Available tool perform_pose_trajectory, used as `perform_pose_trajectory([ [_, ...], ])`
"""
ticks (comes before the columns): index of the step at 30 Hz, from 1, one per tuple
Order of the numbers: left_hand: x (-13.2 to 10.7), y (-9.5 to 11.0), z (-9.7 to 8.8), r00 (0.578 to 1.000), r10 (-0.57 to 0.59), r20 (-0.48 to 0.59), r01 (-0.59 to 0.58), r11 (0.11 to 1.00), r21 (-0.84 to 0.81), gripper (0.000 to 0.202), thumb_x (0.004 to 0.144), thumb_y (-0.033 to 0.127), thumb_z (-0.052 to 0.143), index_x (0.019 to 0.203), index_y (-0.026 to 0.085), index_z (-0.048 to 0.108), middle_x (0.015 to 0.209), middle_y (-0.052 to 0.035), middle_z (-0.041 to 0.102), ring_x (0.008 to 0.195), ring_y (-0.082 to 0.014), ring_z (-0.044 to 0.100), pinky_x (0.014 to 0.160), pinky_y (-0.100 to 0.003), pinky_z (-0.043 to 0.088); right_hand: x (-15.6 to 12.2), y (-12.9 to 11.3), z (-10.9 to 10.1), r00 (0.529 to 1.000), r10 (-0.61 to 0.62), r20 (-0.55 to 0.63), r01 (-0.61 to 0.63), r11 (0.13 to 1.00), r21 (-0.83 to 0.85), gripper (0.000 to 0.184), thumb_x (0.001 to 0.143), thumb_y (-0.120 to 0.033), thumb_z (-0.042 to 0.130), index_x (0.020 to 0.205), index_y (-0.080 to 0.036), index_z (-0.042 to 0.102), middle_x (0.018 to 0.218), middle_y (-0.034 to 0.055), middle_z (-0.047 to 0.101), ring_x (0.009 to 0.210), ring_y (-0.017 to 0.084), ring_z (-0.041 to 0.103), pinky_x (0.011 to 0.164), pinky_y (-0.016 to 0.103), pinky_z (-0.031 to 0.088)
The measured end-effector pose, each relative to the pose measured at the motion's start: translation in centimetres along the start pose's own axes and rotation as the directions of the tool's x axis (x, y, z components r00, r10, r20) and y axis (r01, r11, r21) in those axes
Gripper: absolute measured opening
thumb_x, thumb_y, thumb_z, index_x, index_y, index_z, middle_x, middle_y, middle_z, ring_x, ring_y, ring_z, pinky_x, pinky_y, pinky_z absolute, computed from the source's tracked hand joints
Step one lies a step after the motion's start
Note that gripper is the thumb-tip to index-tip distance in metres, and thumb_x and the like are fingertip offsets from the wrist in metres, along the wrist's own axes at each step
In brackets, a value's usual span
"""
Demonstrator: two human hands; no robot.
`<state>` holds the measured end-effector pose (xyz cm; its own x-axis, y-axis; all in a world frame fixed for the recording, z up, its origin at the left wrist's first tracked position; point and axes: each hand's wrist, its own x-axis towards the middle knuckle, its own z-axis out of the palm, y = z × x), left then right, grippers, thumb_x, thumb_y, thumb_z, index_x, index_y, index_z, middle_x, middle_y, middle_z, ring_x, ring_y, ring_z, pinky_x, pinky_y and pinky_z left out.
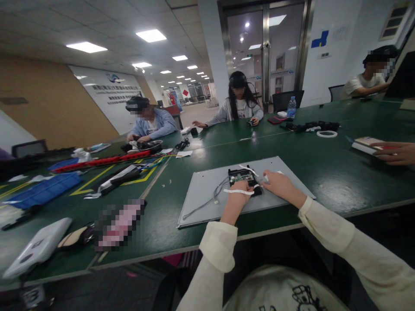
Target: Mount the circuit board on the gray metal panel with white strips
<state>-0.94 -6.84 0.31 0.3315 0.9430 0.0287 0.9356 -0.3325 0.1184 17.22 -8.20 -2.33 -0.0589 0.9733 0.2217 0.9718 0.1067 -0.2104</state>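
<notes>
A flat grey panel (207, 196) lies on the green table in front of me. At its middle sits a green circuit board (240, 177) in a black frame (236, 171). My left hand (239, 194) is closed, its fingers curled at the near edge of the board; what they hold is hidden. A white strip (231, 191) crosses that hand. My right hand (280, 185) is pinched at the board's right side, by a small greyish piece too blurred to name. Another white strip (248, 169) runs over the frame's far side. A thin grey cable (201, 209) loops leftward across the panel.
Left on the table (168, 207) lie a white device (40, 246), a blurred pink item (121, 224) and blue trays (47, 190). A white ring (327, 134) and a bottle (291, 108) stand farther right. A co-worker's hand (397, 153) holds a box (363, 146). Other people sit opposite.
</notes>
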Motion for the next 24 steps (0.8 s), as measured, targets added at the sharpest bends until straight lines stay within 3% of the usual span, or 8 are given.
perform_pose_trajectory([
  [24, -1.2, -1.0, 0.7, 0.999, 0.026, -0.021, -0.024, 0.996, 0.086, 0.024, 0.093, 0.031, 0.046, 0.099, 0.017, 0.064, 0.097, -0.0088, 0.07, 0.093, -0.0204, 0.065, 0.078, -0.028, 0.046, -0.4, 0.0, -0.4, 0.998, -0.016, 0.054, 0.022, 0.995, -0.096, 0.031, 0.097, -0.031, 0.04, 0.123, -0.018, 0.05, 0.098, 0.0112, 0.069, 0.091, 0.023, 0.065, 0.07, 0.028, 0.039],
])
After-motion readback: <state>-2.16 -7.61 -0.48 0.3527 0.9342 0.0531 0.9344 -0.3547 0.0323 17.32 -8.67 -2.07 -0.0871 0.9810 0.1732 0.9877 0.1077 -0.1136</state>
